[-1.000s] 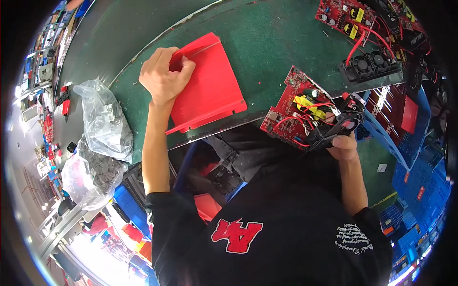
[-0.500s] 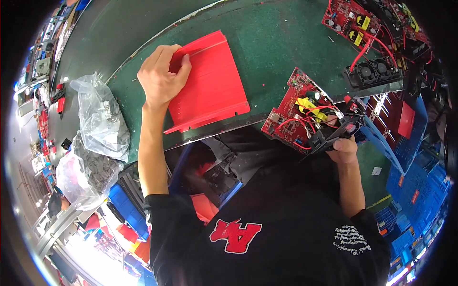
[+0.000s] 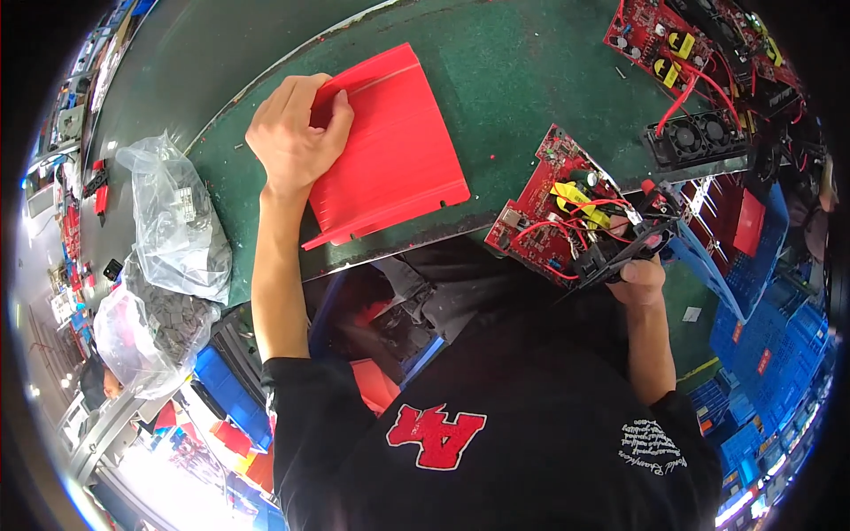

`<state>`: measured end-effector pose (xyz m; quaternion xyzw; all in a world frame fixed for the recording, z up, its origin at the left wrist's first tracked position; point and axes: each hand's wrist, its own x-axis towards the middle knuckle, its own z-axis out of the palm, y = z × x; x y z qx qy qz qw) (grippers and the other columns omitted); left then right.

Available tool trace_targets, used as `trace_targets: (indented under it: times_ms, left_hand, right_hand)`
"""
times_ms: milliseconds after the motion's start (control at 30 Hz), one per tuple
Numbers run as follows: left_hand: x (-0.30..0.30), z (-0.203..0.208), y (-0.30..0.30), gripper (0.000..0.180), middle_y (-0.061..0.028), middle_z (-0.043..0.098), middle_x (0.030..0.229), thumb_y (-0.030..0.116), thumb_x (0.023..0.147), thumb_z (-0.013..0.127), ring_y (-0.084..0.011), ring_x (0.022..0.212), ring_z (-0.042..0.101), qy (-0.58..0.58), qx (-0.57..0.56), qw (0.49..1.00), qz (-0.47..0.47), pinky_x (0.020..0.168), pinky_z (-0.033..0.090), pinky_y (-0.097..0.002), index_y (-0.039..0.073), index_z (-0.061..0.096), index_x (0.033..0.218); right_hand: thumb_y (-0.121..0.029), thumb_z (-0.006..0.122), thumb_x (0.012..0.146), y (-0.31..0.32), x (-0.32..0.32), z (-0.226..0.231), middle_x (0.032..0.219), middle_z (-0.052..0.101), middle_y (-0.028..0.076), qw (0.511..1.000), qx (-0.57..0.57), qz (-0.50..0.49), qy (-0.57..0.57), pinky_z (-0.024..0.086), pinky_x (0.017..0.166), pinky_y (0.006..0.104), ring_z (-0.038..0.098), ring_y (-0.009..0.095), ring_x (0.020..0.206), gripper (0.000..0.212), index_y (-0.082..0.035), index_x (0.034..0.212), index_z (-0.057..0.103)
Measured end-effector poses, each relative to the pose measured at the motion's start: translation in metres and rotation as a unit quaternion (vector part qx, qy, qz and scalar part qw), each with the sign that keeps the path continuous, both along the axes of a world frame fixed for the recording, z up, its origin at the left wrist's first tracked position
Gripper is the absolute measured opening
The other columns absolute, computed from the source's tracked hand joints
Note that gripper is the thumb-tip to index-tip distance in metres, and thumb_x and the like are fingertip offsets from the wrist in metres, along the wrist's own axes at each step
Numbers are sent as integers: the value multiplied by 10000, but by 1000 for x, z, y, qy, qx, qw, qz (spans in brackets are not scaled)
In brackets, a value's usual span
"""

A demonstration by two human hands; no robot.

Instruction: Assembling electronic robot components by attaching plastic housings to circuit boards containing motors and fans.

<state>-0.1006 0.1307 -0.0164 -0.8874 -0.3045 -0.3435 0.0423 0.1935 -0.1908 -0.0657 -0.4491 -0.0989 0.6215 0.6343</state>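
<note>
A red metal housing panel with raised side walls lies on the green tabletop near its front edge. My left hand is closed round the panel's left wall, thumb on the inner side, the other fingers outside. At the right, my right hand grips a red circuit board assembly by its black end plate, just off the table's front edge. Yellow-wrapped parts, red wires and capacitors show on the board. Most of the right fingers are hidden behind the end plate.
Several more red boards with wires and a black twin fan unit lie at the far right. Clear plastic bags of small parts sit at the left edge. A blue crate holding red panels stands right of the table.
The panel and my left hand have shifted slightly, the panel's far end turning a little. The board in my right hand stays nearly in place.
</note>
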Motion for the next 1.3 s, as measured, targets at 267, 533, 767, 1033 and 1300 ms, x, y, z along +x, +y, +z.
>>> trace_targets:
  times_ms: [267, 533, 767, 1033, 1300]
  left_hand:
    - [-1, 3, -4, 151, -51, 634, 708, 161, 734, 772, -234, 593, 610, 24, 10, 1000, 15, 541, 475, -315, 82, 679, 823]
    - [-12, 0, 2, 201, -47, 668, 817, 170, 729, 755, -216, 720, 631, 22, 101, 994, -22, 589, 443, -321, 91, 679, 897]
    - [-31, 3, -12, 198, -92, 683, 893, 49, 812, 691, -252, 820, 652, -6, -75, 997, 18, 678, 506, -350, 56, 683, 1010]
    - [-50, 22, -12, 266, -143, 659, 1038, -4, 832, 579, -305, 912, 641, -36, -195, 979, -43, 771, 519, -337, 41, 667, 1080]
    - [-98, 18, -81, 182, -61, 641, 811, 149, 933, 603, -112, 787, 576, -268, -391, 853, 218, 723, 460, -262, -26, 652, 950]
  right_hand:
    - [-142, 743, 532, 0, 1, 2, 1104, 638, 109, 1000, 17, -4, -4, 477, 929, 345, 606, 233, 1042, 618, 23, 1114, 614]
    - [-120, 767, 548, 5, -3, 26, 1094, 635, 103, 996, -18, 8, -85, 489, 941, 385, 615, 249, 1037, 624, 8, 1135, 595]
    - [-140, 581, 722, 58, -6, 52, 1167, 617, 125, 980, 63, -1, -189, 498, 952, 391, 605, 251, 1080, 524, 31, 1215, 533]
    - [-72, 540, 779, 80, -9, 46, 1233, 589, 139, 995, 75, -52, -32, 497, 970, 416, 596, 292, 1121, 535, 26, 1301, 478]
    - [-85, 621, 858, 111, 8, 87, 1199, 609, 85, 957, -15, 41, -286, 486, 941, 351, 608, 211, 1062, 470, 6, 1304, 504]
